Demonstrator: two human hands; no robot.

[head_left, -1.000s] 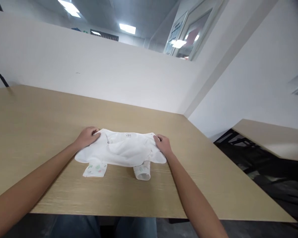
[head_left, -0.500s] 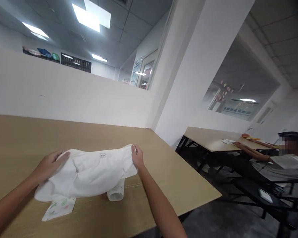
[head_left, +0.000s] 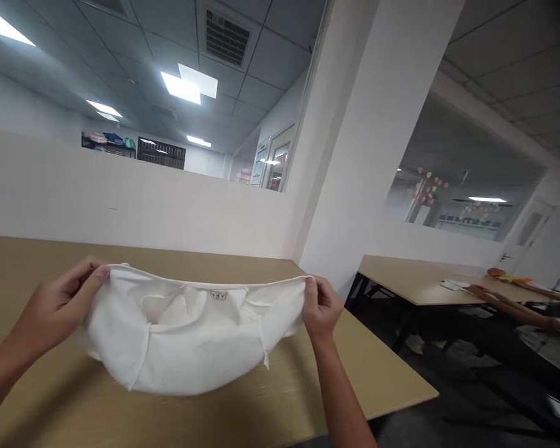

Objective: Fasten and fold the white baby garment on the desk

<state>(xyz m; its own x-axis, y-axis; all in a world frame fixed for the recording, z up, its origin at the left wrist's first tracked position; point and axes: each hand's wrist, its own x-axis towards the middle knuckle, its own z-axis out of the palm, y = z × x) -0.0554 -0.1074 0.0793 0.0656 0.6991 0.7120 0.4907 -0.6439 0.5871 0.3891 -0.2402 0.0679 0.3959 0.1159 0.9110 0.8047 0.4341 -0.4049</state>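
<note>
A small white garment (head_left: 196,358) hangs stretched out over the table, with folds and seams across its front. A small printed label (head_left: 218,295) shows near the middle of its top edge. My left hand (head_left: 70,295) pinches the top left corner between thumb and fingers. At the other end, the top right corner is gripped by my right hand (head_left: 323,305). The garment sags in a curve between them, and its lower part hides the tabletop behind it. Exactly what kind of garment it is I cannot tell.
The light-brown table (head_left: 378,379) has its right edge near my right forearm. A white wall (head_left: 191,211) with a window borders its far side. To the right, a second table (head_left: 410,280) has a person's arms (head_left: 508,305) over it, with orange and white items.
Both hands have moved apart, pulling the garment's top edge wider. The patterned cloth piece and pale roll seen below it before are out of sight. The camera view has tilted up.
</note>
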